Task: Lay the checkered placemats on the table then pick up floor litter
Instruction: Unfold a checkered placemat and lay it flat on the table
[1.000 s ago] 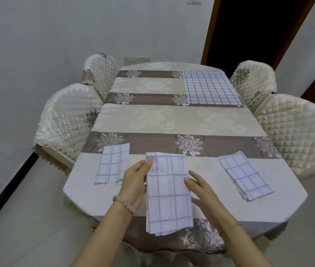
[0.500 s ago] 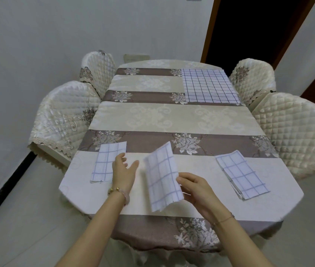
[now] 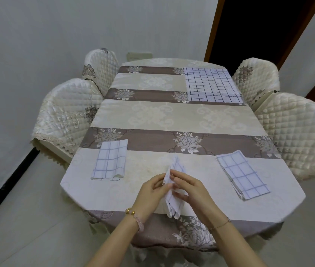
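Observation:
Over the near end of the table (image 3: 172, 116), my left hand (image 3: 152, 191) and my right hand (image 3: 189, 186) both pinch a folded white-and-blue checkered placemat (image 3: 173, 205), held on edge so it looks narrow. A second folded placemat (image 3: 110, 160) lies flat at the near left. A third folded one (image 3: 243, 176) lies at the near right. One unfolded placemat (image 3: 210, 84) is spread at the far right end of the table.
Quilted cream chairs stand along both sides: two at the left (image 3: 66, 114), (image 3: 100, 68) and two at the right (image 3: 299, 130), (image 3: 257, 78). A white wall runs along the left. A dark doorway (image 3: 258, 26) opens behind the table. Pale floor (image 3: 27, 218) surrounds the near end.
The middle placemat went from lying flat under both hands to being lifted on edge. My left hand moved right from the table to join my right hand on it.

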A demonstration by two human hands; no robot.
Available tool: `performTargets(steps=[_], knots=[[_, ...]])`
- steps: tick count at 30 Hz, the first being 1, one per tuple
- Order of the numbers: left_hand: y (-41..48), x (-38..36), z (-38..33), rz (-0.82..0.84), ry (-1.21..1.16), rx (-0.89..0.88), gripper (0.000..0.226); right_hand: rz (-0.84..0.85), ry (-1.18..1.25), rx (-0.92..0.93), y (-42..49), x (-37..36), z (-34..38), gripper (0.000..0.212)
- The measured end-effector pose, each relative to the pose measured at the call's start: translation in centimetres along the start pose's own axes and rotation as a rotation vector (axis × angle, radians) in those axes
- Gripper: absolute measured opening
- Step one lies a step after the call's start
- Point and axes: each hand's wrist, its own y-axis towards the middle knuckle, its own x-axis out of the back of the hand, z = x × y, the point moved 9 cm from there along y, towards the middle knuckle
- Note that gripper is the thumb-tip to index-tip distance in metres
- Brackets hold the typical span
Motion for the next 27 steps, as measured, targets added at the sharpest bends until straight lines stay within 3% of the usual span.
performTargets(steps=[7,12,15,22,27], knots=[[0.1,-0.1,1.7,0.012,-0.221,0.242,0.033,-0.035,-0.231,0.066,-0.1,-0.8,0.4,0.04],[-0.1,-0.4,1.7,0.065,-0.332,0.272,0.035,-0.122,-0.339,0.152,0.2,-0.8,0.6,0.041],[0.1,1.3,1.4,-0.06,-0.303,0.242,0.031,-0.161,-0.261,0.157,0.3,0.3,0.5,0.03],[1.6,11.5,1.5,-0.434,-0.089,0.12,0.022,-0.246,-0.006,0.053,0.0,7.2,0.6,0.028],[4.0,16.7,3.8,-0.472,0.109,0.133,0.02,-0.296,-0.078,-0.057,1.0,11.7,-0.4,0.024]])
